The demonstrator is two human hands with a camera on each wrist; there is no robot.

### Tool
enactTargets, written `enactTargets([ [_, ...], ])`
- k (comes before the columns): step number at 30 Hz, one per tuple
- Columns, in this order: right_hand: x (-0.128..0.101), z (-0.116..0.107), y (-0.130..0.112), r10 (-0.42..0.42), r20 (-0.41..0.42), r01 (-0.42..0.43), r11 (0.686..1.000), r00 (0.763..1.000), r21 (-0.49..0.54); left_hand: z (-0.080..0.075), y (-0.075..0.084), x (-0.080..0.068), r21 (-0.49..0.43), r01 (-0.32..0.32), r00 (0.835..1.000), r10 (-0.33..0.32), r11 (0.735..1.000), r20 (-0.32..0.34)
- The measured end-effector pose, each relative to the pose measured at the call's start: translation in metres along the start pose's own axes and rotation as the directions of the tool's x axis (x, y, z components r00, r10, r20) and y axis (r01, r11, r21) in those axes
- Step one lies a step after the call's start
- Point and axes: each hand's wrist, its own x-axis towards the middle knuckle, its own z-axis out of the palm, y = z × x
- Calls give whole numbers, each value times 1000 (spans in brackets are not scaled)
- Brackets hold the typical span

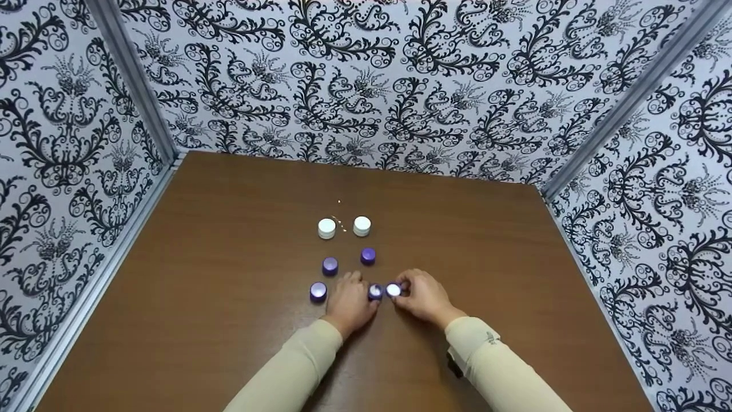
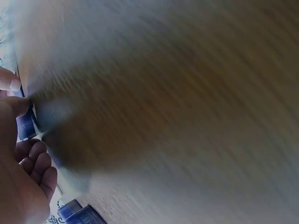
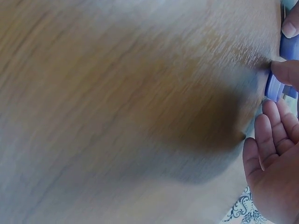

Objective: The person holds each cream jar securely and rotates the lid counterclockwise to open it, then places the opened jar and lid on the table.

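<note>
In the head view, my left hand (image 1: 350, 300) holds a small round purple jar (image 1: 375, 292) between thumb and fingers; its top shows pale and dark patches. Just right of it, my right hand (image 1: 423, 294) pinches a round purple-rimmed piece with a white face (image 1: 393, 289). That piece looks short and disc-like in the right wrist view, between thumb and fingertips; whether it is a lid or a jar I cannot tell. Left of the left hand stands a purple jar (image 1: 318, 292), with another purple jar (image 1: 330, 266) behind it. A third purple jar (image 1: 368, 256) stands farther back.
Two white jars, a left one (image 1: 326, 228) and a right one (image 1: 361, 226), stand behind the purple ones. Tiny pale bits (image 1: 341, 224) lie scattered between them. Patterned walls (image 1: 366, 86) enclose the brown table (image 1: 229, 200) at the back and sides.
</note>
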Motion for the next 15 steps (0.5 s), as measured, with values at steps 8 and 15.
enactTargets([
  [8,0,0,0,4,2,-4,1000,1000,1,-2,0,0,-4,0,1000,0,1000,17],
  [15,1,0,1,12,8,-12,1000,1000,4,-3,0,1,-16,8,999,-8,1000,31],
])
